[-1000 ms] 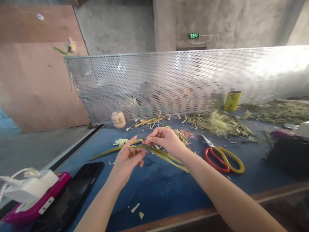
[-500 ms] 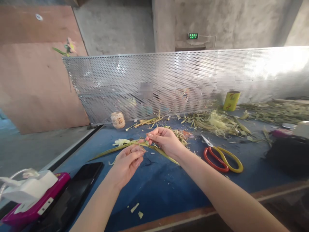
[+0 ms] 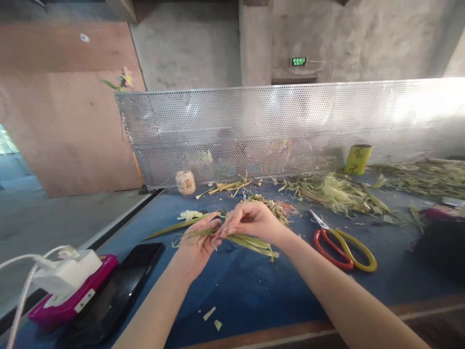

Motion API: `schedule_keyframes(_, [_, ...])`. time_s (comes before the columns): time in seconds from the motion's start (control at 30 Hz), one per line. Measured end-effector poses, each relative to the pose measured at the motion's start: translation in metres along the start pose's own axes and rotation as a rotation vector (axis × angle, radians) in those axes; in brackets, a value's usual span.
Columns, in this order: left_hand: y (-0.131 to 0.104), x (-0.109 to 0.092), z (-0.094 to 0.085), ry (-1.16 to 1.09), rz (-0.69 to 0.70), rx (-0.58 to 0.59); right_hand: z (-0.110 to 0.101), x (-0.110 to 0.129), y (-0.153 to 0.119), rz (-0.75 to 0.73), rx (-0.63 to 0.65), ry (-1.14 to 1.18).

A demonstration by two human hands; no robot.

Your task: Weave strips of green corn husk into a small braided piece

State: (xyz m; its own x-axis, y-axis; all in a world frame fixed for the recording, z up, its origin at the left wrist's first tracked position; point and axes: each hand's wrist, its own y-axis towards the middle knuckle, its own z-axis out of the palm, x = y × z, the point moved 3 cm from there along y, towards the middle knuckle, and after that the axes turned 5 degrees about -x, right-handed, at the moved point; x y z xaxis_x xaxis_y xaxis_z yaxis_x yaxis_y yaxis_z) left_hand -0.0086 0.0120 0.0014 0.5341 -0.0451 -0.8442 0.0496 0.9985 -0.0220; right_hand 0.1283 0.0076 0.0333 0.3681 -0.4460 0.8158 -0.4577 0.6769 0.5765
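Green plant strips [image 3: 250, 242] run through both hands, their ends sticking out to the right beneath my right wrist. My left hand [image 3: 198, 242] is closed round them, palm partly up, with thin strands over its fingers. My right hand [image 3: 250, 222] pinches the same strips, its fingertips touching those of my left hand. A long green leaf [image 3: 170, 228] lies on the blue table behind my left hand. Scissors [image 3: 341, 242] with one red and one yellow handle rest to the right, blades pointing away.
A black phone [image 3: 119, 286] and a magenta power strip [image 3: 54, 310] with white plugs are at left. Behind are a jar [image 3: 185, 182], dried stalks [image 3: 228, 186], shredded husks [image 3: 334, 191], a yellow-green can [image 3: 358, 160] and a perforated metal screen [image 3: 236, 116].
My hands have come together, and a bundle of green strips now shows between them. The view has shifted, so the surroundings sit further right and slightly lower.
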Motion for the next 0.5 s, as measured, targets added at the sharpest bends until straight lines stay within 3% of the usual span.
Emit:
schedule_keyframes(0.3, [-0.005, 0.001, 0.006, 0.110, 0.073, 0.085, 0.009, 0.017, -0.007, -0.406, 0.064, -0.934])
schedule_keyframes(0.37, [-0.006, 0.000, 0.009, 0.197, 0.137, 0.064, 0.007, 0.015, -0.007, -0.433, 0.043, -1.051])
schedule_keyframes(0.5, [-0.009, -0.001, 0.014, 0.338, 0.291, 0.073, 0.004, 0.014, -0.005, -0.357, -0.134, -1.106])
